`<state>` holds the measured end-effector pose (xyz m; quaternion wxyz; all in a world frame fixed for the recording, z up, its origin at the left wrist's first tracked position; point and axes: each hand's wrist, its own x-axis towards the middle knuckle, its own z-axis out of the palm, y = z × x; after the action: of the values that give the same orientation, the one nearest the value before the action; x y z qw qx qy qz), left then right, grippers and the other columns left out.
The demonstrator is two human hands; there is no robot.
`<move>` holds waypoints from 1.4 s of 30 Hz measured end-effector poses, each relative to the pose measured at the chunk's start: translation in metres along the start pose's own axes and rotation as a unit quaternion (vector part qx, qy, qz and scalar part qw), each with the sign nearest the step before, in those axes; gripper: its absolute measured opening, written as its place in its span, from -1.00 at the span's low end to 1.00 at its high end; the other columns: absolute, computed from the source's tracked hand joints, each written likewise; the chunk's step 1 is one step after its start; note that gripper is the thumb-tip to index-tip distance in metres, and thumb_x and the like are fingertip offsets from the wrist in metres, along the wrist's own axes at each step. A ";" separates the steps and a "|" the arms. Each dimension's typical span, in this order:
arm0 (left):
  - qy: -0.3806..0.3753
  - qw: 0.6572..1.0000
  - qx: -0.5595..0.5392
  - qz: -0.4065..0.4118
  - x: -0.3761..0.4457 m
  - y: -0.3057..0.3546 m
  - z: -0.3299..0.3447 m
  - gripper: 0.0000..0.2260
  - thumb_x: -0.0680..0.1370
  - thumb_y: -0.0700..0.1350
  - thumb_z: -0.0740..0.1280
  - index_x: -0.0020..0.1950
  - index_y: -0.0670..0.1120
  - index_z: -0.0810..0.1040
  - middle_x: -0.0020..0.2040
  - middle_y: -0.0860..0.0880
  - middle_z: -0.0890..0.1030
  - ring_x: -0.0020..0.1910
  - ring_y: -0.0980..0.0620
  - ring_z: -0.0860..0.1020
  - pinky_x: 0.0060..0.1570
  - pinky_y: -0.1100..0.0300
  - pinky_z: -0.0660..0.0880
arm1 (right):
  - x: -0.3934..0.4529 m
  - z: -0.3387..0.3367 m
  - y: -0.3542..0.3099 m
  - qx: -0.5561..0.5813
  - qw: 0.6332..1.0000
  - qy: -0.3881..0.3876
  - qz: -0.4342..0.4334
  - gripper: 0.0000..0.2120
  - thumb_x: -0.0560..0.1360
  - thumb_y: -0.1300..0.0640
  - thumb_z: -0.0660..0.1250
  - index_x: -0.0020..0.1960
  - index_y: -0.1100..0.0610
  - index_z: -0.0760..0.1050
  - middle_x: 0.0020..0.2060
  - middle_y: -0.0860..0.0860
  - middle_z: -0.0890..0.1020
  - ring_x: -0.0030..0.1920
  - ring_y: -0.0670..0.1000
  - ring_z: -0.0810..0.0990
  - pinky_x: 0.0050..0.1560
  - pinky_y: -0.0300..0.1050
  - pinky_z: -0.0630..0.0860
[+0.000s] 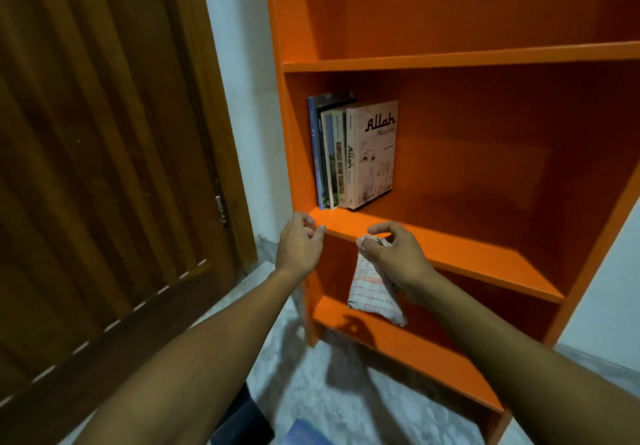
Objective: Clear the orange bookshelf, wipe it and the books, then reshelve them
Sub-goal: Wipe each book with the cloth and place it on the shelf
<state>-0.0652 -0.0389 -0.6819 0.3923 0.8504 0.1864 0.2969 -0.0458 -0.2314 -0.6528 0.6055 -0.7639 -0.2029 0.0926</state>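
Left hand loosely curled, empty, at shelf edge; right hand pinching limp checked cloth. Books upright at shelf's left end: stiff, probably light; best gripped across spines.

"Allah" on pale book cover, again on its spine

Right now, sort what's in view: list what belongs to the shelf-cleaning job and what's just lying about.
Belongs to the job:
- orange bookshelf
- books standing at the left of the middle shelf
- checked cloth, held by the right hand
- left hand, holding nothing, at the shelf's front edge

Just there:
- wooden door
- blue item on the floor, cut off by the frame
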 end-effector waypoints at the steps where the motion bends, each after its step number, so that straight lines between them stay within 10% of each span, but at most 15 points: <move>1: -0.011 1.000 0.003 -0.010 -0.010 -0.007 -0.004 -0.87 0.61 -0.03 0.34 0.04 -0.01 0.41 -0.15 0.00 0.51 -0.11 -0.05 0.54 -0.26 0.18 0.31 | -0.004 0.005 0.003 0.000 1.000 -0.008 0.011 -0.76 0.57 0.08 0.39 0.16 0.14 0.43 -0.39 0.05 0.48 -0.62 -0.12 0.30 -0.53 -0.20 0.26; 12: -0.201 0.958 0.056 -0.197 -0.144 -0.170 -0.004 -0.65 0.63 0.04 0.32 0.32 -0.11 0.37 0.17 -0.21 0.55 0.03 -0.13 0.54 -0.10 0.12 0.44 | -0.056 0.075 0.106 -0.006 0.987 -0.063 0.150 -0.78 0.54 0.16 0.42 0.12 0.14 0.44 -0.27 0.18 0.50 -0.25 0.13 0.43 -0.36 -0.05 0.33; 18: -0.274 0.914 0.073 -0.289 -0.211 -0.245 0.016 -0.55 0.58 -0.06 0.40 0.38 -0.18 0.34 -0.04 -0.15 0.57 -0.08 -0.07 0.57 -0.16 0.10 0.47 | -0.069 0.091 0.164 -0.041 0.974 -0.089 0.204 -0.78 0.55 0.12 0.42 0.08 0.16 0.43 -0.28 0.15 0.50 -0.34 0.13 0.43 -0.43 -0.08 0.34; 24: -0.311 0.874 0.159 -0.337 -0.260 -0.304 0.042 -0.41 0.52 -0.03 0.45 0.48 -0.16 0.34 0.37 -0.21 0.48 0.32 -0.22 0.49 0.27 0.00 0.45 | -0.068 0.108 0.206 -0.070 0.966 -0.078 0.238 -0.73 0.50 0.09 0.47 0.08 0.21 0.49 -0.34 0.15 0.56 -0.49 0.04 0.43 -0.51 -0.16 0.34; 35: -0.326 0.837 0.281 -0.338 -0.293 -0.318 0.059 -0.60 0.64 -0.12 0.20 0.48 -0.13 0.27 0.44 -0.20 0.34 0.41 -0.24 0.37 0.29 -0.10 0.41 | -0.071 0.118 0.223 -0.039 0.958 -0.079 0.274 -0.73 0.52 0.18 0.44 0.14 0.26 0.47 -0.32 0.13 0.56 -0.60 -0.09 0.37 -0.60 -0.26 0.28; 42: -0.313 0.866 0.209 -0.330 -0.283 -0.320 0.053 -0.87 0.61 -0.18 0.20 0.13 -0.13 0.48 0.16 -0.19 0.57 0.04 -0.11 0.53 0.00 0.05 0.50 | -0.070 0.108 0.216 0.021 0.944 -0.070 0.321 -0.75 0.49 0.16 0.48 0.07 0.23 0.49 -0.25 0.16 0.59 -0.39 0.05 0.55 -0.48 -0.19 0.47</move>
<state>-0.2711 -0.0244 -1.0600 0.3185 0.8496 0.3812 -0.1775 -0.1083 -0.2051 -0.8949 0.5439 -0.7675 0.0131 0.3392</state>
